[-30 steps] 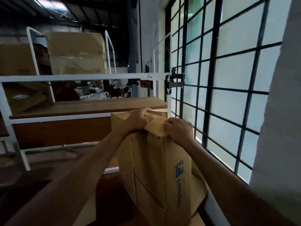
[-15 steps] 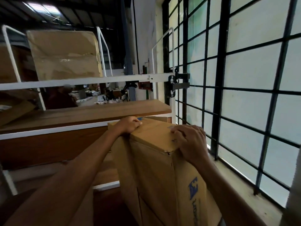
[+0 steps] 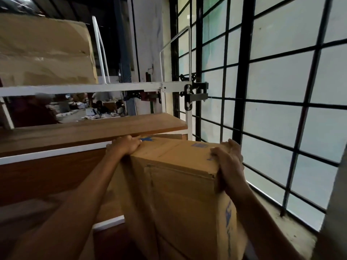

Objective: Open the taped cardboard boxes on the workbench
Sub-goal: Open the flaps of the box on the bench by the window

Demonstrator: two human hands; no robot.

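We hold the tall cardboard box (image 3: 178,194) by its top. Our left hand (image 3: 124,146) curls over the far left corner and our right hand (image 3: 230,160) clamps the right edge. The box stands upright close in front of us, between the wooden shelf (image 3: 93,128) and the barred window (image 3: 262,113); its foot is out of view. The board looks stiff but dentable, and its height suggests it tips easily, so the corners seem the safest grip. The shelf's edge sits just beyond the top, and the open room lies toward us.

Warehouse: racking (image 3: 93,89), stacked cartons (image 3: 45,51), barred window (image 3: 272,81).
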